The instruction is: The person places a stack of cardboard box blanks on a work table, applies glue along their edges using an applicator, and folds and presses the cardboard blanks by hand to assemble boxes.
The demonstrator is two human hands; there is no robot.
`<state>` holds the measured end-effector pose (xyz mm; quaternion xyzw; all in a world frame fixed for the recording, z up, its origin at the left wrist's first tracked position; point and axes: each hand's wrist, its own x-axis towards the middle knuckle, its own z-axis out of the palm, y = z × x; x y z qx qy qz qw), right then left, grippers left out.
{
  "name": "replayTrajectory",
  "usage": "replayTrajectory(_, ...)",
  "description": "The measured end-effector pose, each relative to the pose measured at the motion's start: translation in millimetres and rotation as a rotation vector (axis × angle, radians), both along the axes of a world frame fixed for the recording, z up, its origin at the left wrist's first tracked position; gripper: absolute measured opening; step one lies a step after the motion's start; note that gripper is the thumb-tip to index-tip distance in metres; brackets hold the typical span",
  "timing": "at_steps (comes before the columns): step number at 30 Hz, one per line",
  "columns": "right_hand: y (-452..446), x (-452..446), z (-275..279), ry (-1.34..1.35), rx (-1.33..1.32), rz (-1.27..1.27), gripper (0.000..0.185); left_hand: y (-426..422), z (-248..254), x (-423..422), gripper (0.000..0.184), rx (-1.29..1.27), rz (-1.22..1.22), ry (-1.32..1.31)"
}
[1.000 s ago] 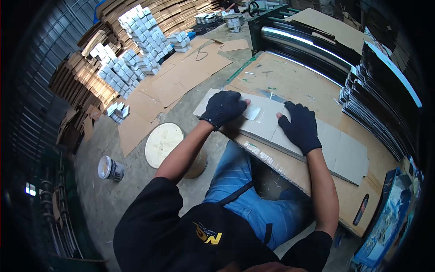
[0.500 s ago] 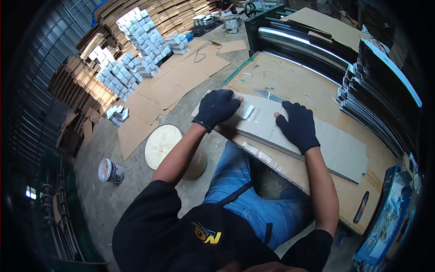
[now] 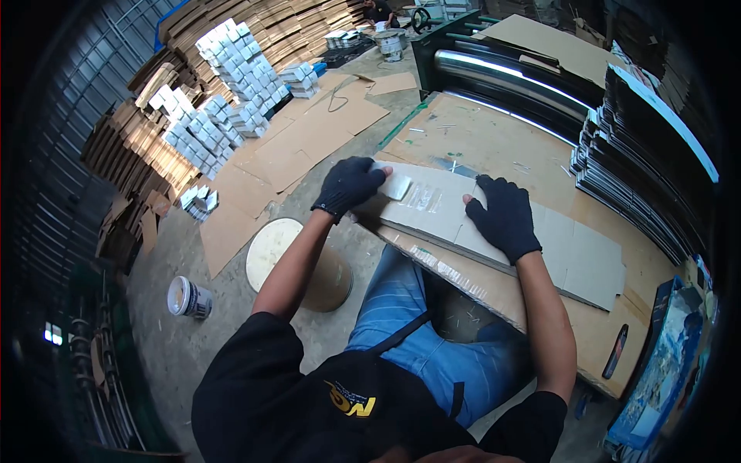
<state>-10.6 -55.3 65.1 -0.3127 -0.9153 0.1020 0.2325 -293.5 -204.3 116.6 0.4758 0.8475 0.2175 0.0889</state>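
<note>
On the wooden table, a long grey board lies along the near edge. My left hand, in a black glove with a bare thumb tip, is closed at the board's left end. Beside that thumb is a pale strip, lifted off the board's surface; the hidden fingers leave its far end unseen. Shiny rough marks show just right of the strip. My right hand, also black-gloved, rests on top of the board with thumb and fingers apart.
A roller machine stands beyond the table. Dark sheets are stacked at the right, near a cutter and blue tray. A drum and white bucket stand left. Another person sits far back.
My left hand has moved left along the board, and the pale strip has shifted left with it, exposing more of the rough marks. My right hand has barely moved.
</note>
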Motion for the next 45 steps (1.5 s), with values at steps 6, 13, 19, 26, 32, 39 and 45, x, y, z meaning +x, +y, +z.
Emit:
replayTrajectory(6, -1.8, 0.7, 4.4, -0.011, -0.035, -0.005, 0.054, -10.3, -15.9, -33.5, 0.049, -0.088, 0.082, 0.492)
replayTrajectory(13, -1.6, 1.0, 2.2, 0.003, -0.031, 0.01, 0.055, -4.4, 14.5, -4.7, 0.051, 0.141, 0.059, 0.224)
replayTrajectory(19, 0.7, 1.0, -1.5, 0.063, 0.002, 0.001, 0.054, -5.7, -8.6, -44.5, 0.054, -0.236, 0.086, 0.351)
replayTrajectory(26, 0.6, -0.2, -1.8, -0.003, -0.004, -0.005, 0.054, -22.4, 1.6, -104.7, 0.052, -0.037, 0.24, 0.527)
replayTrajectory(32, -0.5, -0.1, -1.2, 0.018, 0.009, -0.006, 0.054, -35.3, -32.6, -125.2, 0.056, -0.182, 0.2, 0.085)
replayTrajectory(39, 0.7, 0.4, -2.1, 0.043, -0.011, 0.007, 0.053, -31.4, -1.5, -130.2, 0.052, -0.104, 0.231, 0.348)
replayTrajectory(45, -1.6, 0.7, 3.3, 0.015, -0.022, -0.009, 0.053, -27.9, -9.2, -99.3, 0.055, -0.117, 0.127, -0.142)
